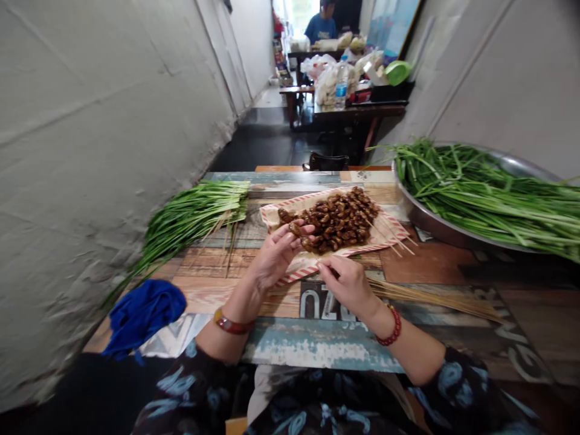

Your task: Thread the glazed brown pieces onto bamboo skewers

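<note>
Glossy brown insect pupae lie heaped on a paper sheet with a red-striped edge. Over the heap's near left side, my left hand holds one pupa between its fingertips, palm turned up. My right hand is closed in a pinch just right of it, above the paper's near edge; whatever is in that pinch is too fine to make out. Thin bamboo skewers stick out from the heap's right side. A bundle of long bamboo skewers lies to the right of my right wrist.
Green chives lie at the left with several skewers at their cut ends. A large metal basin heaped with greens stands right. A blue cloth lies front left. Behind are a table with bags and a water bottle, and a person.
</note>
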Tool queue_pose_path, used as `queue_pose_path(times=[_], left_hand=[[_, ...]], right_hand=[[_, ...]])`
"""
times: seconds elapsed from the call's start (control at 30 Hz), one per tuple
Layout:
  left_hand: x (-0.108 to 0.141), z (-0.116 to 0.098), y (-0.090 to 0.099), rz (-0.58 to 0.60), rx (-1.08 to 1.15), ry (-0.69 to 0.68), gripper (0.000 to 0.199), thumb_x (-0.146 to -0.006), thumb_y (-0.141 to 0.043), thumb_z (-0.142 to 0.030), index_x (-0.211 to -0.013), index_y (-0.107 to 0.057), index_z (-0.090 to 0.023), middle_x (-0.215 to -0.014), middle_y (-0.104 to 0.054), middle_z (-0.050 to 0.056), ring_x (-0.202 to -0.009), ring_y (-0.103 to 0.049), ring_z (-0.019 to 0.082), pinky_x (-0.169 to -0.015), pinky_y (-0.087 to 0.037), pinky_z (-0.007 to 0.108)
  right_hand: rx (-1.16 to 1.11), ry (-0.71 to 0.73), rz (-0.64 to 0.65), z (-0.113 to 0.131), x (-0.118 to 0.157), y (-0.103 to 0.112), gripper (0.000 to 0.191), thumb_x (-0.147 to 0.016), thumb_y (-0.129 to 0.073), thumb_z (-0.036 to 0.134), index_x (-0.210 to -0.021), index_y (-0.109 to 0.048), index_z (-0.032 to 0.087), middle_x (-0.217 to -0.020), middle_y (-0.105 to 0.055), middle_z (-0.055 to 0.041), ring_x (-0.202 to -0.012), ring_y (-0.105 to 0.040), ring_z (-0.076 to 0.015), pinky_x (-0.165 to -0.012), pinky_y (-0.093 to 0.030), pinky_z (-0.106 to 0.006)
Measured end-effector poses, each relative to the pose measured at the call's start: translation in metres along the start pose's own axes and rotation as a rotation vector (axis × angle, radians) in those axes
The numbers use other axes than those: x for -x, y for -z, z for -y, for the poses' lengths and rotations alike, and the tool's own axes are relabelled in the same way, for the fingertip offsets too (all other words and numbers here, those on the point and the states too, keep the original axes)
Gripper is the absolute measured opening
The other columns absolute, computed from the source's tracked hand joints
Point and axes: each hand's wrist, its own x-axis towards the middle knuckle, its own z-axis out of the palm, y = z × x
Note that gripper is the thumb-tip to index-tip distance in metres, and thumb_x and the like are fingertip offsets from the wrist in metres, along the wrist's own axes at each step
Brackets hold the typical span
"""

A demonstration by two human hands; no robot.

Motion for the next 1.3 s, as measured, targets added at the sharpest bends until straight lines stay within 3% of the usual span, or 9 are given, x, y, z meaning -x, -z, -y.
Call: queue_pose_path(times=[0.13,0.23,0.33,0.5,0.8,1.03,1.17,1.3], left_hand=[[-0.006,-0.007,0.008,-0.073,0.023,-0.004,0.044,-0.079,-0.071,-0.04,-0.115,-0.063,-0.016,-0.118,-0.068,0.013,-0.1,-0.067,0.02,-0.088,-0.051,0.032],[-0.009,-0.012,0.015,-0.157,0.063,-0.066,0.034,-0.08,-0.07,-0.041,-0.103,-0.065,-0.017,-0.107,-0.071,0.008,-0.092,-0.068,0.017,-0.085,-0.053,0.031],[-0.01,-0.017,0.017,-0.204,0.046,-0.101,0.035,-0.081,-0.067,-0.041,-0.106,-0.064,-0.016,-0.101,-0.072,0.007,-0.089,-0.068,0.016,-0.086,-0.054,0.031],[-0.009,-0.019,0.02,-0.223,0.038,-0.11,0.037,-0.081,-0.067,-0.04,-0.108,-0.063,-0.015,-0.098,-0.072,0.007,-0.084,-0.068,0.015,-0.083,-0.055,0.029],[-0.007,-0.02,0.025,-0.234,0.127,-0.124,0.032,-0.081,-0.069,-0.036,-0.102,-0.062,-0.013,-0.086,-0.071,0.005,-0.07,-0.066,0.012,-0.072,-0.054,0.026],[-0.008,-0.026,0.03,-0.244,0.185,-0.188,0.035,-0.079,-0.07,-0.04,-0.1,-0.062,-0.013,-0.077,-0.068,0.003,-0.063,-0.064,0.011,-0.064,-0.052,0.023],[-0.008,-0.027,0.029,-0.244,0.174,-0.166,0.031,-0.081,-0.068,-0.038,-0.098,-0.062,-0.013,-0.074,-0.068,0.003,-0.061,-0.064,0.011,-0.062,-0.051,0.023],[-0.009,-0.028,0.027,-0.226,0.162,-0.149,0.026,-0.085,-0.062,-0.038,-0.093,-0.063,-0.013,-0.073,-0.068,0.003,-0.06,-0.063,0.01,-0.061,-0.051,0.022]], right_hand=[[0.012,-0.006,-0.015,-0.003,-0.003,0.0,0.024,-0.094,-0.047,0.019,-0.076,-0.063,0.019,-0.071,-0.066,-0.0031,-0.068,-0.062,-0.0153,-0.067,-0.045,-0.025],[-0.022,-0.019,-0.045,-0.004,-0.005,0.002,0.022,-0.093,-0.049,0.019,-0.078,-0.065,0.019,-0.073,-0.068,-0.0032,-0.069,-0.062,-0.0151,-0.067,-0.045,-0.025],[-0.051,-0.034,-0.099,-0.009,-0.009,0.008,0.02,-0.093,-0.05,0.02,-0.081,-0.066,0.019,-0.077,-0.069,-0.0035,-0.073,-0.063,-0.0151,-0.071,-0.046,-0.026],[0.103,-0.081,-0.183,-0.027,-0.017,0.026,0.021,-0.093,-0.052,0.024,-0.079,-0.067,0.02,-0.078,-0.065,-0.0034,-0.074,-0.061,-0.0153,-0.07,-0.044,-0.025],[0.738,-0.158,0.004,-0.051,-0.037,0.08,0.031,-0.098,-0.043,0.029,-0.083,-0.068,0.019,-0.088,-0.068,-0.0071,-0.081,-0.06,-0.0174,-0.065,-0.036,-0.027],[0.966,-0.223,0.158,-0.064,-0.057,0.092,0.026,-0.096,-0.047,0.029,-0.091,-0.07,0.018,-0.091,-0.069,-0.0083,-0.076,-0.06,-0.0178,-0.056,-0.028,-0.028],[0.932,-0.205,0.13,-0.057,-0.047,0.101,0.026,-0.095,-0.047,0.029,-0.095,-0.071,0.019,-0.094,-0.068,-0.0077,-0.079,-0.06,-0.0178,-0.058,-0.03,-0.028],[0.9,-0.197,0.052,-0.049,-0.015,0.126,0.028,-0.096,-0.046,0.032,-0.1,-0.071,0.021,-0.093,-0.068,-0.0072,-0.083,-0.06,-0.0191,-0.062,-0.033,-0.028]])
